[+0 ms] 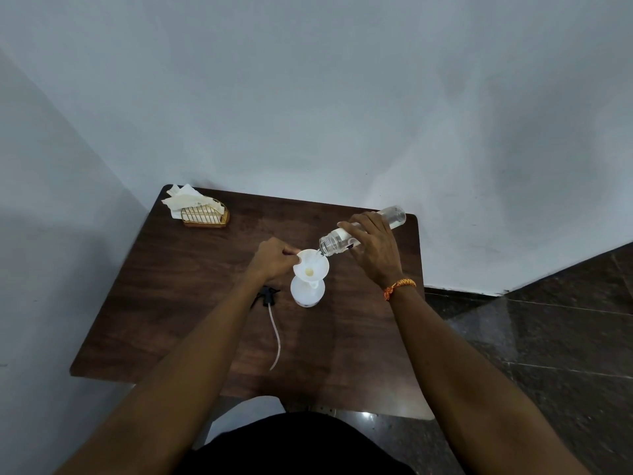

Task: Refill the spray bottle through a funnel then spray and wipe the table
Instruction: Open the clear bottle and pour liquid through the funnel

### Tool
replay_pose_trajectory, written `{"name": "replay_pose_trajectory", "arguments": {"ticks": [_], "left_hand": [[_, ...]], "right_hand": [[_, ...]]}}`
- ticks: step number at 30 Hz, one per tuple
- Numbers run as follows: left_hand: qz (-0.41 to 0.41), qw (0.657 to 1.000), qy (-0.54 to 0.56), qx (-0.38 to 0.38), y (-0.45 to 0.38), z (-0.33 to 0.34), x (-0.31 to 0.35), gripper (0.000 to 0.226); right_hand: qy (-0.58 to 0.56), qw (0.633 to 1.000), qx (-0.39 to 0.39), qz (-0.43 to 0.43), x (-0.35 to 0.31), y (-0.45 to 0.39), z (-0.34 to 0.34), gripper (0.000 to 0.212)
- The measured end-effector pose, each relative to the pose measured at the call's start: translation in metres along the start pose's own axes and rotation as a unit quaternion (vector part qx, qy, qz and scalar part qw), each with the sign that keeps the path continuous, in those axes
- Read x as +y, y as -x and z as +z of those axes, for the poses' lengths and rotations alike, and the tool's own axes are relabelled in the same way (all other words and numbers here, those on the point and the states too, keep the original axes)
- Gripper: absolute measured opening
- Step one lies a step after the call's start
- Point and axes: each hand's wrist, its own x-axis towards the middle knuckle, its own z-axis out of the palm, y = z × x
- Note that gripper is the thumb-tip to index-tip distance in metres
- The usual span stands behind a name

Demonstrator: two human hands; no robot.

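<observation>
A white spray bottle (307, 295) stands uncapped in the middle of the dark wooden table (171, 303), with a white funnel (311, 266) set in its neck. My left hand (274, 260) pinches the funnel's left rim. My right hand (373, 252) grips a clear plastic water bottle (394, 216), tilted with its open mouth over the funnel's right edge. A thin stream of water runs from it into the funnel. The black spray head (266, 296) lies on the table left of the spray bottle, its white dip tube (275, 337) trailing toward me.
A gold wire holder with white tissues (202, 209) sits at the table's far left corner. Grey walls close in behind and to the left. Dark tiled floor (548, 337) lies to the right.
</observation>
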Motion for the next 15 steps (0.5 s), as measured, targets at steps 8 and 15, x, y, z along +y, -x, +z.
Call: {"name": "replay_pose_trajectory", "arguments": {"ticks": [8, 15], "left_hand": [[0.004, 1.0, -0.008, -0.004, -0.0011, 0.0001, -0.0013, 0.023], [0.003, 1.0, -0.002, -0.009, 0.0002, 0.0012, -0.0022, 0.025]], "right_hand": [[-0.004, 1.0, 0.002, 0.0, -0.0022, -0.0016, -0.0057, 0.045], [0.001, 1.0, -0.015, 0.005, -0.0015, -0.0002, -0.0042, 0.047]]}}
